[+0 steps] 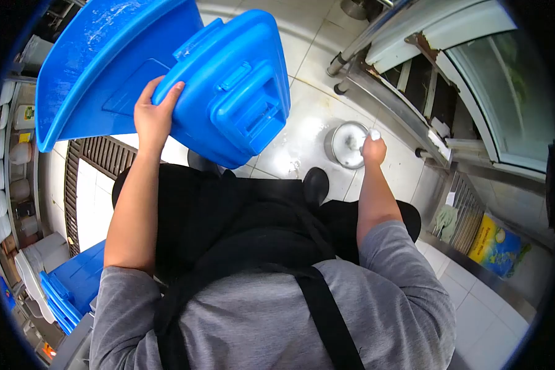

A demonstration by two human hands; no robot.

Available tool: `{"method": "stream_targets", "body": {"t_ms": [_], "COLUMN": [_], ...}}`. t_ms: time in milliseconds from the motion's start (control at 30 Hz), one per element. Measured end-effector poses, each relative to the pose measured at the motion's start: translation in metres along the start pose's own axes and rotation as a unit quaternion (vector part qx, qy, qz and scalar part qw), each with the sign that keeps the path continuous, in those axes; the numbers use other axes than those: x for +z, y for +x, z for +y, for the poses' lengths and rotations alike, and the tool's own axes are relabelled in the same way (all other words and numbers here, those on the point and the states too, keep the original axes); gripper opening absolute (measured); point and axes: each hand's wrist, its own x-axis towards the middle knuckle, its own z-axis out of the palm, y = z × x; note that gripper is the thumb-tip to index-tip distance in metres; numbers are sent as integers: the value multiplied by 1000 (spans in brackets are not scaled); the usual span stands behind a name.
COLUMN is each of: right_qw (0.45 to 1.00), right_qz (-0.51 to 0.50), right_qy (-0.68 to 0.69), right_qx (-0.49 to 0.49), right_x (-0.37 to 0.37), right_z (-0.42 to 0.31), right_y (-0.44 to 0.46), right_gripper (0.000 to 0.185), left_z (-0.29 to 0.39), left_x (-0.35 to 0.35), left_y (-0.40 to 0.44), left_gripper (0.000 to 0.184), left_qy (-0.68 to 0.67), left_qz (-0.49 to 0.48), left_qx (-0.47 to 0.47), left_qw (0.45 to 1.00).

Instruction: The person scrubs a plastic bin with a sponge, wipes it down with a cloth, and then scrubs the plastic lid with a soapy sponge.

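My left hand (157,111) grips the near left edge of a blue plastic lid (197,102), thumb on top, holding it tilted over the floor. The lid has a raised square part with a recess. Behind it, a large blue plastic bin (129,74) leans at an angle, with white streaks on its wall. My right hand (374,150) is closed at the right rim of a round metal pot (330,147) on the floor. Foamy whitish liquid (350,139) fills the pot. Something small and white (374,134) shows at my right fingers; its kind is unclear.
Wet white floor tiles (308,102) lie before me. A slatted drain grate (98,154) runs at left, beside shelves of containers (20,154). Blue lids (83,277) are stacked lower left. At right stand a metal-legged rack (382,92) and a yellow-blue bag (493,243).
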Motion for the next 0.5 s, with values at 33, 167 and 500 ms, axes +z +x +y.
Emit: {"method": "stream_targets", "body": {"t_ms": [33, 167, 500], "right_qw": [1000, 998, 994], "right_qz": [1, -38, -3], "right_qy": [1, 18, -67], "right_qx": [-7, -37, -90], "right_x": [8, 53, 8], "right_z": [10, 61, 44], "right_y": [7, 44, 15], "right_gripper": [36, 29, 30], "left_z": [0, 18, 10], "left_x": [0, -8, -18], "left_y": [0, -1, -1], "left_gripper": [38, 37, 35], "left_qy": [-9, 26, -14], "left_qz": [-5, -35, -85], "left_qx": [-9, -24, 7], "left_qw": [1000, 999, 996]}}
